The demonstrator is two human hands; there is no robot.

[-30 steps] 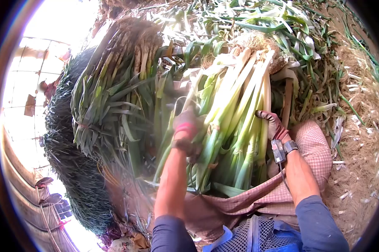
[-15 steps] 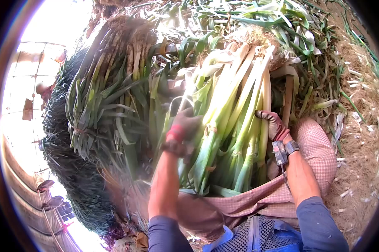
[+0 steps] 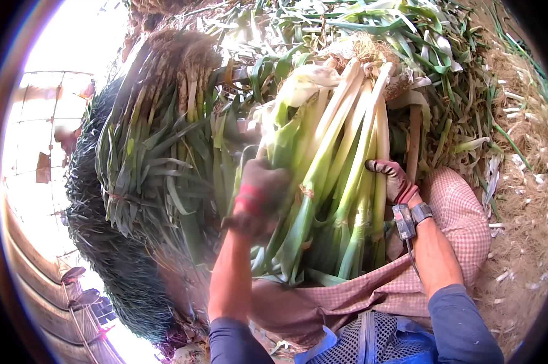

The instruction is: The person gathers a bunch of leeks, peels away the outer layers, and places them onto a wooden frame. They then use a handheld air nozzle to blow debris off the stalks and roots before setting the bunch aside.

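Observation:
A fanned bunch of leeks (image 3: 341,145) lies across my lap, with pale stalks and hairy roots at the far end and green leaves toward me. My left hand (image 3: 263,191), in a dark glove with a red cuff, is closed on a leek at the bunch's left side; motion blurs its fingers. At the right edge, my right hand (image 3: 395,181), gloved too, curls its fingers around the outer leek stalks. Part of that grip is hidden behind the stalks.
Darker untrimmed leeks (image 3: 158,133) with soil-covered roots lie to the left. Loose leaves and trimmings (image 3: 450,91) pile up behind and right. Root scraps (image 3: 517,200) cover the ground at right. A checked cloth (image 3: 456,212) covers my lap.
My left hand has shifted slightly downward and left. Leek leaves beside it have swung into a wider, paler fold at the bunch's upper left. My right hand stays nearly still.

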